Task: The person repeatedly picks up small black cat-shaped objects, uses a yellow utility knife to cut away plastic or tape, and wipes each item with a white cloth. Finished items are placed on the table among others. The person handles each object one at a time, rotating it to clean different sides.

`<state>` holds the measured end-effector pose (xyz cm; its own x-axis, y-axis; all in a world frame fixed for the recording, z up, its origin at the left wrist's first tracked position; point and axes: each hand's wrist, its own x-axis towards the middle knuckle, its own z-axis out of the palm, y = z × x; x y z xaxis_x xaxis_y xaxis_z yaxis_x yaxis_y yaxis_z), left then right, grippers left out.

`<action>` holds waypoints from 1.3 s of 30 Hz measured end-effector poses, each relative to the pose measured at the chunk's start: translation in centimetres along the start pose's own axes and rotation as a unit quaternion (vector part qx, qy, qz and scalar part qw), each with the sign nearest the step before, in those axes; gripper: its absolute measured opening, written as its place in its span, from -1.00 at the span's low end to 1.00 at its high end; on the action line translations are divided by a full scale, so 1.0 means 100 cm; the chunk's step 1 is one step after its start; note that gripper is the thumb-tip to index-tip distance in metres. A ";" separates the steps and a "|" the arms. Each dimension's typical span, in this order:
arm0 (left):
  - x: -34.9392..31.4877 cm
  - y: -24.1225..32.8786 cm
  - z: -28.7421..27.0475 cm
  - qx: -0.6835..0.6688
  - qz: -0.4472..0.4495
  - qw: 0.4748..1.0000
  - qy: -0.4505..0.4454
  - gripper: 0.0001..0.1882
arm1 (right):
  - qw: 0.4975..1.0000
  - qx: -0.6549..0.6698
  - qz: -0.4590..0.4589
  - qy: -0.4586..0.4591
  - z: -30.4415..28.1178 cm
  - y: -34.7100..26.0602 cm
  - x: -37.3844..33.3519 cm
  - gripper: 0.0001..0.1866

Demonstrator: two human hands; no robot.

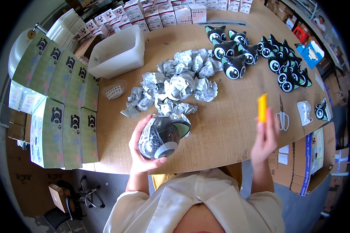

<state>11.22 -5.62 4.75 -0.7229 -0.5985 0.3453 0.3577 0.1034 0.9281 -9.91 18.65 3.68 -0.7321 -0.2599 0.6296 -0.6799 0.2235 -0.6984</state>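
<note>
My left hand (pixel 135 143) is closed around a black cat head (pixel 154 134) near the table's front edge. One green-lined ear points right, a big white-rimmed eye faces down toward me, and a pale printed label sits on its left side. Raised to the right, my right hand (pixel 265 141) grips a yellow box cutter (pixel 263 108), upright and apart from the cat head; its blade is blurred. Just beyond the left hand lies a pile of crumpled silver-grey paper (pixel 179 86). White-handled scissors (pixel 283 119) rest on the table to the right of my right hand.
More black cat heads (pixel 234 66) stand at the far right. Green boxes (pixel 70 120) are stacked at the left, beside a white plastic basket (pixel 118 52). Small white boxes (pixel 153 17) line the back. A white tape dispenser (pixel 304 112) sits right; an open carton (pixel 299 163) stands below.
</note>
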 end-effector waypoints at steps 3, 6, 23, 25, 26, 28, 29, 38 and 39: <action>0.002 -0.002 0.003 -0.049 -0.028 0.998 0.017 0.14 | 0.981 -0.166 -0.043 -0.091 -0.016 0.028 0.010 -0.56; 0.006 0.000 0.008 -0.107 -0.041 0.992 0.050 0.16 | 0.948 -0.229 -0.023 -0.221 -0.016 0.056 -0.008 -0.57; 0.003 -0.027 0.047 0.342 0.262 0.901 -0.060 0.05 | 0.943 0.249 -0.016 -0.221 0.061 -0.038 0.008 -0.48; 0.005 -0.026 0.050 0.350 0.265 0.897 -0.054 0.03 | 0.939 0.268 -0.008 -0.214 0.060 -0.040 0.012 -0.52; 0.004 -0.027 0.050 0.355 0.263 0.896 -0.051 0.01 | 0.937 0.278 -0.003 -0.213 0.060 -0.040 0.013 -0.54; 0.006 -0.025 0.051 0.395 0.285 0.871 -0.060 -0.02 | 0.934 0.280 0.029 -0.220 0.061 -0.040 0.014 -0.58; 0.006 -0.024 0.051 0.414 0.295 0.859 -0.066 -0.03 | 0.933 0.280 0.046 -0.224 0.062 -0.039 0.014 -0.60; 0.003 -0.028 0.051 0.473 0.330 0.815 -0.054 -0.04 | 0.861 0.414 0.170 -0.240 0.066 -0.033 0.013 -0.66; 0.003 -0.029 0.051 0.461 0.321 0.826 -0.042 -0.03 | 0.829 0.458 0.204 -0.246 0.065 -0.034 0.013 -0.67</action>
<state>6.95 -2.09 2.91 -0.6122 -0.1318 0.7797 0.1084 0.9627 0.2478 -8.24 11.47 4.68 -0.6347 -0.7411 0.2189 0.1028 -0.3617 -0.9266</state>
